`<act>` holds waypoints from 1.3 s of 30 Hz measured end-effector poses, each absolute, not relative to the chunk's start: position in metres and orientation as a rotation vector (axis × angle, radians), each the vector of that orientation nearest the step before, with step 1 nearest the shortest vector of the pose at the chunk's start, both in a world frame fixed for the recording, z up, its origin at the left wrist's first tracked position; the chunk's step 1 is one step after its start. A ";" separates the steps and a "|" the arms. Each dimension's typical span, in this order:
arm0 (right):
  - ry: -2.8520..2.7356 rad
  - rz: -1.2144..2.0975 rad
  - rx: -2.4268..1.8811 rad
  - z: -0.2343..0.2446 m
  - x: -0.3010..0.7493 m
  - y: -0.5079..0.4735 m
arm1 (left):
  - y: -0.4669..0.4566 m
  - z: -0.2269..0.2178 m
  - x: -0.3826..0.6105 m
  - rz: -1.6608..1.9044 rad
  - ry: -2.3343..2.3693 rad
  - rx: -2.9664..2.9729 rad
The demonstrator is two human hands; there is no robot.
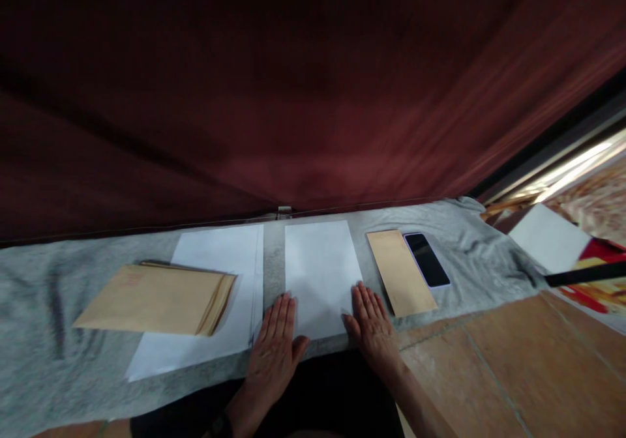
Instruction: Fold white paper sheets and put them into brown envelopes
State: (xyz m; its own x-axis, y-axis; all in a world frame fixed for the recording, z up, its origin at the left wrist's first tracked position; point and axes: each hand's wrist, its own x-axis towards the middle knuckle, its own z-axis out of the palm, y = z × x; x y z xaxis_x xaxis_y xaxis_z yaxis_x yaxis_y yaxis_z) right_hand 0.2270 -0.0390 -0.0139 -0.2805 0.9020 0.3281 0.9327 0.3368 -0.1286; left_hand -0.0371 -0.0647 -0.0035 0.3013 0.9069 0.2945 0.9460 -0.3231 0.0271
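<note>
White sheet (320,268): lies flat on the grey cloth in front of the person, short edge toward the body, between the two hands.
Left hand (274,347): palm down, at the near part of the sheet's left edge; fingers straight and close together, thumb angled out toward the near left corner.
Right hand (374,327): palm down, at the near part of the right edge; fingers extended, thumb spread inward by the near right corner.
Grip: both hands are flattened, fingers extended, pinching nothing; how hard they press, I cannot tell.
Paper pile (222,249): larger white sheets to the left, slightly out of line, a narrow strip of cloth separating them from the middle sheet.
Envelope stack (151,298): brown, fanned, partly on the paper pile and partly over the cloth; faint reddish print on top.
Single envelope (401,275): brown, lying slantwise just beyond the right hand.
Smartphone (427,259): dark screen up, just beside the single envelope, on its right.
Bench: covered by grey cloth (462,242).
Behind: dark red fabric (313,131).
Below right: tiled floor (489,360).
</note>
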 end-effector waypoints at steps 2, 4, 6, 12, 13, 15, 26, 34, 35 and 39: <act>-2.290 -0.096 -1.612 -0.014 0.234 -0.043 | -0.069 0.001 -0.038 -0.374 -1.674 -2.434; -2.325 -0.065 -1.581 -0.014 0.239 -0.046 | -0.070 0.005 -0.036 -0.326 -1.581 -2.501; -2.357 -0.046 -1.547 -0.015 0.243 -0.049 | -0.070 0.007 -0.032 -0.263 -1.515 -2.557; -2.378 -0.019 -1.469 -0.012 0.248 -0.052 | -0.070 0.001 -0.014 -0.036 -1.595 -2.509; -2.381 -0.007 -1.455 -0.011 0.249 -0.052 | -0.071 0.000 -0.011 -0.013 -1.605 -2.490; -2.396 0.025 -1.430 -0.010 0.251 -0.052 | -0.072 -0.002 -0.007 -0.001 -1.614 -2.459; -2.404 0.305 -1.298 -0.010 0.269 -0.047 | -0.071 0.011 -0.036 -0.231 -1.654 -2.734; -2.374 0.562 -1.129 -0.012 0.287 -0.044 | -0.090 0.040 -0.055 -0.544 -1.734 -2.993; -2.369 0.588 -1.116 -0.012 0.287 -0.044 | -0.089 0.038 -0.060 -0.565 -1.757 -3.009; -2.308 0.673 -1.085 -0.010 0.285 -0.042 | -0.076 0.028 -0.082 -0.643 -1.828 -3.015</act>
